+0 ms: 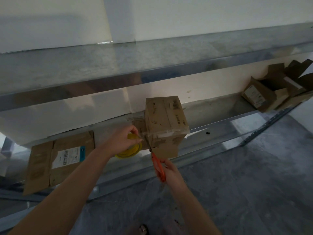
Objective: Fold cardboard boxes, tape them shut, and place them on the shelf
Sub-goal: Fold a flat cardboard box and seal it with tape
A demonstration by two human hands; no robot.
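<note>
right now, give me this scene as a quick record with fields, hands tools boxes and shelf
left hand: holds the yellow tape roll just left of the folded box
right hand: grips the orange scissors, blades up at the clear tape by the box's left edge
folded box: closed, standing on the shelf, clear tape across its near edge
flat cardboard: lies on the shelf at the left, label up
open boxes: far right of the shelf, flaps up
stage: tape looks not yet cut

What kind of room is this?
Probably a storeroom or packing area. Long metal shelves hold cardboard boxes, the floor is bare and grey, and the left hand holds a tape roll, the right hand orange scissors.
</note>
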